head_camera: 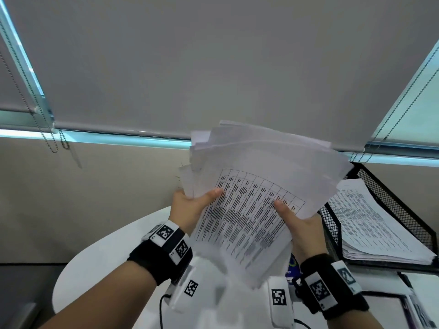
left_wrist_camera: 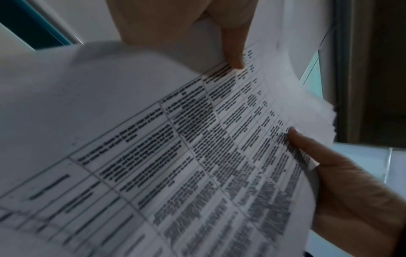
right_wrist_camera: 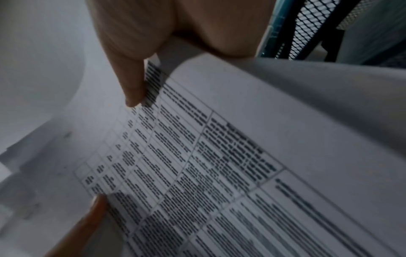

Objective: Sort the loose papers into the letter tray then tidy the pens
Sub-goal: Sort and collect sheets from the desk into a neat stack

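Observation:
Both hands hold a fanned sheaf of printed papers (head_camera: 256, 200) upright above the white table. My left hand (head_camera: 190, 207) grips its left edge, thumb on the front sheet. My right hand (head_camera: 299, 224) grips the right lower edge, thumb pressed on the printed table. The top sheet (left_wrist_camera: 197, 139) fills the left wrist view, my left thumb (left_wrist_camera: 235, 52) above and the right thumb (left_wrist_camera: 307, 147) at the right. The same sheet (right_wrist_camera: 219, 165) fills the right wrist view. The black mesh letter tray (head_camera: 401, 203) stands at the right with a stack of papers (head_camera: 370, 219) inside. No pens are clearly visible.
A round white table (head_camera: 99, 262) lies below the hands. A grey roller blind (head_camera: 213, 67) and window frame run behind, with bead chains (head_camera: 54, 141) hanging at the left. Dark-edged items (head_camera: 408, 302) lie at the lower right. The tray's mesh wall (right_wrist_camera: 312, 26) shows beyond my right hand.

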A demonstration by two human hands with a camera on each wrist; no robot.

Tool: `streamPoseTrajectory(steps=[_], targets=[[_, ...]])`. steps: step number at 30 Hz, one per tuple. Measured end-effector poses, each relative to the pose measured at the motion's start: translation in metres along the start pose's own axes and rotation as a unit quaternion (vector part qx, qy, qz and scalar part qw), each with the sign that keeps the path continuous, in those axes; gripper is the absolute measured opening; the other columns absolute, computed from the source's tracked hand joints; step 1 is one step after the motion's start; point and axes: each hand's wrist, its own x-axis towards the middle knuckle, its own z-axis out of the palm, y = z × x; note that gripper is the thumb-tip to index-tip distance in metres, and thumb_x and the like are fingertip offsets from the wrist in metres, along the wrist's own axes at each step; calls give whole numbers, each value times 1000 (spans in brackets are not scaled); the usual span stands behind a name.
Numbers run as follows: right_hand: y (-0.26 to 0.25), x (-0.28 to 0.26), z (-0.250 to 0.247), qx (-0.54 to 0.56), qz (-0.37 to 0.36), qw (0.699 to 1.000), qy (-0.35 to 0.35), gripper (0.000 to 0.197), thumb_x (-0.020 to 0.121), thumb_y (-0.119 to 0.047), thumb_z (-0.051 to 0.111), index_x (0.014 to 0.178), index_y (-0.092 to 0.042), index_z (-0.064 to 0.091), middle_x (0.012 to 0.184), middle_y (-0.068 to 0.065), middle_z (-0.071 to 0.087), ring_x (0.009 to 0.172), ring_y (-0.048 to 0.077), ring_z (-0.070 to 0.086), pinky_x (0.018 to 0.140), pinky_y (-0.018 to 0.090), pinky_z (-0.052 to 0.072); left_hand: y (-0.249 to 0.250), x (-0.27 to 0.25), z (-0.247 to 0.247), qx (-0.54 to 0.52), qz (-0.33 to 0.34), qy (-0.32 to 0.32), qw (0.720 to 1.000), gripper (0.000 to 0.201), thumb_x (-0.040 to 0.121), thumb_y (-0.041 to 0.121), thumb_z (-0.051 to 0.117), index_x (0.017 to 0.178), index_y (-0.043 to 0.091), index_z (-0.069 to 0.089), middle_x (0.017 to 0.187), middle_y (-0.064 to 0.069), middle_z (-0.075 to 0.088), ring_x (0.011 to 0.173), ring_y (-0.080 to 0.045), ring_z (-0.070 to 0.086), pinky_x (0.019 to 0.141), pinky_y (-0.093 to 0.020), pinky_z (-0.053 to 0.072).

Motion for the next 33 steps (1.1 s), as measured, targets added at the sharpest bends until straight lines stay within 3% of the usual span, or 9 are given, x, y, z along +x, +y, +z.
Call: streamPoseTrajectory(steps=[2,4,6,11,18,22,26,31,33], targets=[[2,3,-7,-22,-3,999,-28,40,67,-31,80,103,-20,67,101,2,73,93,12,68,91,32,50,3,-2,1,-25,15,10,1000,42,60,20,86,95,8,67,90,-8,73,90,-22,70,85,-32,53],[6,4,-12,-55,24,997,-51,52,65,-37,75,109,-12,67,109,6,71,85,4,67,82,18,49,3,-4,1,-45,5,15,999,39,61,16,83,94,10,63,86,-3,73,84,-14,69,83,-27,52],[12,4,-16,-55,55,996,-51,63,64,-42,73,113,-3,65,108,8,71,82,10,67,76,18,52,-2,-3,-3,-41,-11,-2,999,26,67,8,80,84,16,62,72,4,73,74,-7,70,75,-22,54],[24,-4,-16,-22,55,995,-85,55,66,-39,82,115,-31,59,106,-17,71,97,-5,64,88,20,44,-30,-2,-19,51,-57,-80,994,61,31,40,89,84,17,69,83,-1,75,90,-24,70,78,-33,56],[20,0,-1,11,45,997,-63,90,40,-60,85,118,-23,61,108,-8,72,103,7,66,91,27,47,-26,-3,-7,13,-39,-25,999,30,64,1,81,80,19,63,85,-3,70,83,-17,66,74,-25,50],[9,6,1,-21,40,996,-82,40,65,-43,80,100,-39,62,103,-16,69,103,0,61,102,33,39,-18,2,-6,21,-14,-30,999,33,63,5,83,88,17,66,91,-5,72,86,-17,69,80,-29,54],[1,10,0,-1,11,998,-69,29,65,-24,81,89,-38,71,98,-9,74,95,6,69,93,35,48,-17,7,-10,64,-21,-62,996,34,62,7,84,90,18,66,91,-4,73,88,-17,69,86,-37,55],[-4,11,-5,26,-3,996,-83,52,64,-17,83,110,-24,61,96,-12,74,89,0,69,77,19,55,-7,6,-3,40,-10,-76,996,33,65,4,81,90,19,66,91,-3,73,90,-17,69,84,-33,55],[-6,13,-7,60,-3,996,-65,58,65,-17,80,119,-18,58,103,-5,73,96,6,69,79,24,54,2,7,-1,26,2,-79,996,35,63,5,81,92,18,65,90,-4,72,87,-17,69,81,-31,56]])
